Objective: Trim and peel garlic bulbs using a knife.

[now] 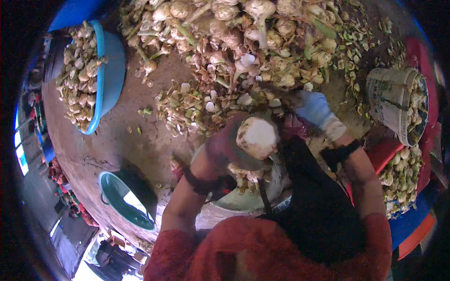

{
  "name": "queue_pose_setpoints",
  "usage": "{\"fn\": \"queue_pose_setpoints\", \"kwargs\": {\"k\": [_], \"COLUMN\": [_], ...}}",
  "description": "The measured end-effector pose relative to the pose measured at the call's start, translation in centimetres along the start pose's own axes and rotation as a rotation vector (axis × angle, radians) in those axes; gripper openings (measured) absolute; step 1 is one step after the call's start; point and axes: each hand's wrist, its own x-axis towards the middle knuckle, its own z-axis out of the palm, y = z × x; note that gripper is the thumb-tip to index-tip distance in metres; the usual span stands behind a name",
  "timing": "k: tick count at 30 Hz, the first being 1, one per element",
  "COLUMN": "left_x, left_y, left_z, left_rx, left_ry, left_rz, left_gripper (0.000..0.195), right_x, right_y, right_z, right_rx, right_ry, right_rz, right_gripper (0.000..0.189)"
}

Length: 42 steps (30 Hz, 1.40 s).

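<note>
My left hand (pixel 225 140), in a dark reddish-grey glove, grips a garlic bulb (pixel 259 137) with a flat white cut face turned up. Below it, a pale basin (pixel 233 203) between my legs holds several bulbs (pixel 248 177), partly hidden by my arm. My right hand (pixel 314 110) wears a blue glove and is closed around a dark, blurred tool (pixel 281 94), apparently a knife, pointing left over the peelings. Ahead of both hands lies a large heap of garlic with stalks (pixel 225 24). Cut stalk ends and skins (pixel 190 109) are strewn at its near edge.
A blue tub (pixel 114 66) heaped with trimmed bulbs stands at left. Nearer is a green basin (pixel 123 200). At right, a tilted white bucket (pixel 388 100) holds scraps, above a container of bulbs (pixel 402 179). A person in dark clothing (pixel 116 260) is at lower left.
</note>
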Motion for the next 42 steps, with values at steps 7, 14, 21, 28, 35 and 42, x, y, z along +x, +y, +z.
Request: {"fn": "queue_pose_setpoints", "kwargs": {"k": [7, 14, 21, 28, 35, 42], "left_x": [3.2, 5.4, 3.0, -1.4, 6.3, 15.5], "left_y": [1.4, -0.6, -0.6, 2.1, -1.3, 0.2], "left_z": [-1.7, 0.5, 3.8, -0.6, -17.5, -13.7], "left_rx": [-0.179, -0.977, -0.886, 0.505, 1.120, 1.177], "left_ry": [0.116, 0.378, 0.441, 0.172, 0.601, 1.246], "left_rz": [0.261, 0.416, 0.418, 0.329, 0.100, -0.293], "left_gripper": [0.064, 0.042, 0.038, 0.039, 0.060, 0.076], "right_x": [-3.3, -2.2, -1.6, -3.7, -1.2, -1.0], "right_y": [-4.7, -6.9, -6.9, -4.2, -4.4, -4.8], "right_z": [-3.2, -1.7, -2.0, 2.1, 0.3, -1.1], "right_rx": [0.465, 0.292, 0.592, 0.423, 0.126, 0.427], "right_ry": [0.049, 0.064, 0.054, -0.307, -0.145, -0.066], "right_rz": [-0.364, -0.453, -0.115, -0.211, -0.461, -0.422], "right_gripper": [0.015, 0.014, 0.022, 0.022, 0.014, 0.023]}}
